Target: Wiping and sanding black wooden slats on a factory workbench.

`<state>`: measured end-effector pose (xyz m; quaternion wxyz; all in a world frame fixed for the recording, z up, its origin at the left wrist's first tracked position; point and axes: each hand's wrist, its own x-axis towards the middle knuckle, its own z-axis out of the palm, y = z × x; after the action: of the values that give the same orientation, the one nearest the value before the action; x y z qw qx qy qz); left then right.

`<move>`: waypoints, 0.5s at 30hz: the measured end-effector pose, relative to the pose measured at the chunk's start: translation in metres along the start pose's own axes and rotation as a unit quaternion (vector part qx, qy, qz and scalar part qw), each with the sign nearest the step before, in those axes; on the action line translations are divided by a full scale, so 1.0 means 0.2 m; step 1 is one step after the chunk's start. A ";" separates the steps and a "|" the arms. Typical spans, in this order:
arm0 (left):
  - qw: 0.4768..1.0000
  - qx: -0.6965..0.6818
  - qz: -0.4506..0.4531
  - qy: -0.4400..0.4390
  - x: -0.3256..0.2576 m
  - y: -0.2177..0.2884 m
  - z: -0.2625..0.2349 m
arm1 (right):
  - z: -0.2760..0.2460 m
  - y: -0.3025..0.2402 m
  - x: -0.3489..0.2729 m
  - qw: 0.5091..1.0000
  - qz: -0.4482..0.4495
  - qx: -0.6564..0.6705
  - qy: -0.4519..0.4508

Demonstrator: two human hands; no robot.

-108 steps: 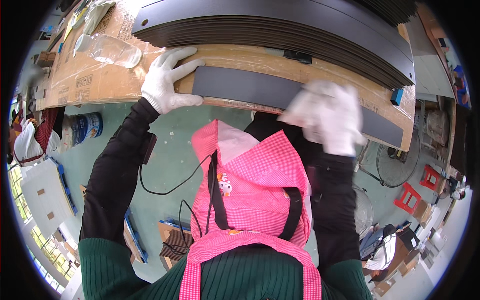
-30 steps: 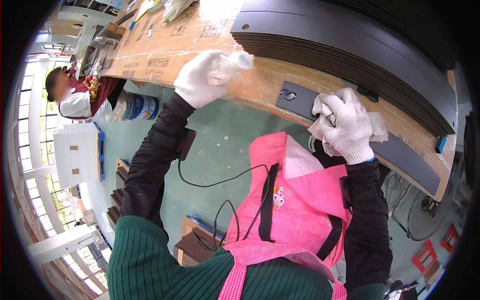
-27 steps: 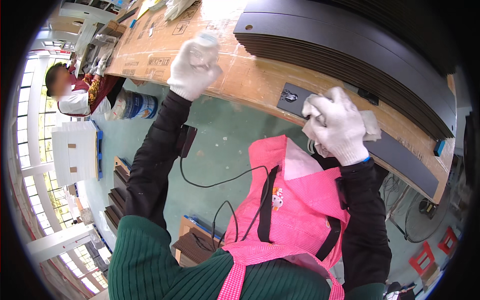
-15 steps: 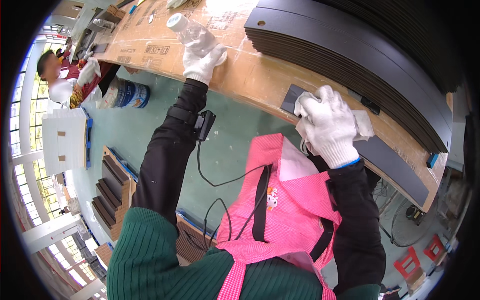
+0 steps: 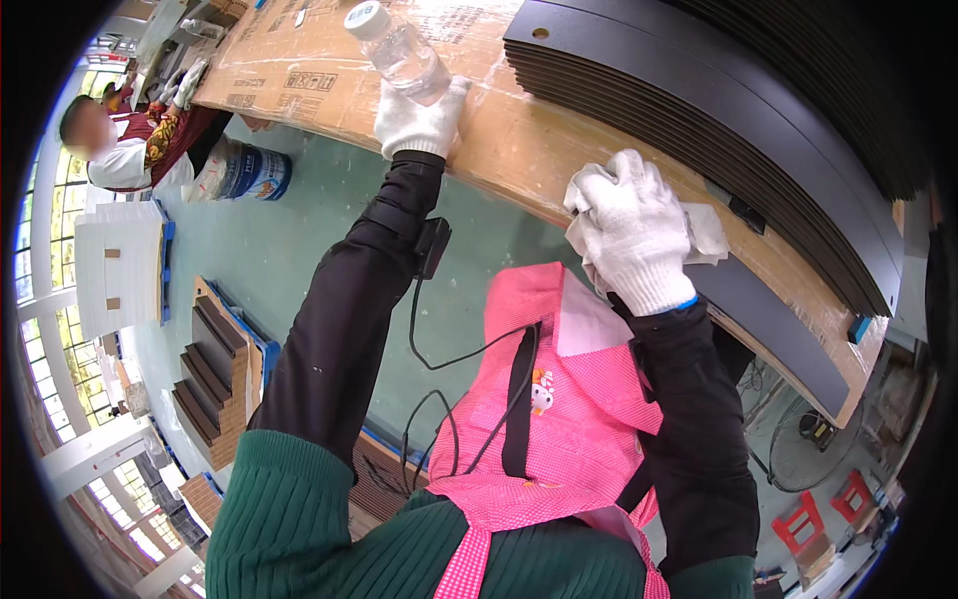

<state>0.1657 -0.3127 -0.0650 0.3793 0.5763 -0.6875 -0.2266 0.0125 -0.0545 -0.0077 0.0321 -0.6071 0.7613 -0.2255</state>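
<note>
Half of the dark grey panel [image 5: 773, 314] is hard to see right now, because our right hand [image 5: 636, 230] and the white cloth [image 5: 704, 235] cover its left end. It's lying flat along the near edge of the cardboard-topped table [image 5: 519, 150], in front of the big stack of dark panels [image 5: 689, 130]. That right hand is bunched around the cloth, fingers curled over it, with a loose flap poking out on the right.

Our left hand [image 5: 421, 118] is closed round the lower end of a clear bottle [image 5: 404, 60], white cap pointing up and away. Some fingers are lost behind the bottle, and we can't tell if its base touches the table. The far end of the stack runs off into the dark rim.

The stack walls off the table behind the panel, with a small black piece [image 5: 746, 215] by its bottom edge and a blue block [image 5: 858, 329] near its right corner. A fan [image 5: 813, 444] and red stools [image 5: 798, 521] are down on the right; a co-worker [image 5: 130, 140] and buckets [image 5: 259, 173] are over left.

Writing-wise: small marks on the cap, dark box-style print on the cardboard and pale lettering on a blue bucket, all too tiny for us to make out.
</note>
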 end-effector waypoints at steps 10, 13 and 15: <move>1.000 -0.018 0.024 0.006 -0.02 0.00 0.02 | 0.00 0.05 -0.02 0.999 -0.010 0.021 0.044; 0.998 -0.040 0.042 0.012 0.03 -0.10 0.02 | -0.01 0.02 -0.06 0.998 -0.025 0.029 0.040; 0.997 -0.048 0.060 0.022 0.07 -0.16 0.01 | 0.00 0.01 -0.06 0.998 -0.036 0.043 0.043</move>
<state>0.1831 -0.3336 -0.0873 0.4343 0.5196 -0.7010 -0.2236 0.0136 -0.0428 -0.0105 0.0170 -0.6224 0.7290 -0.2845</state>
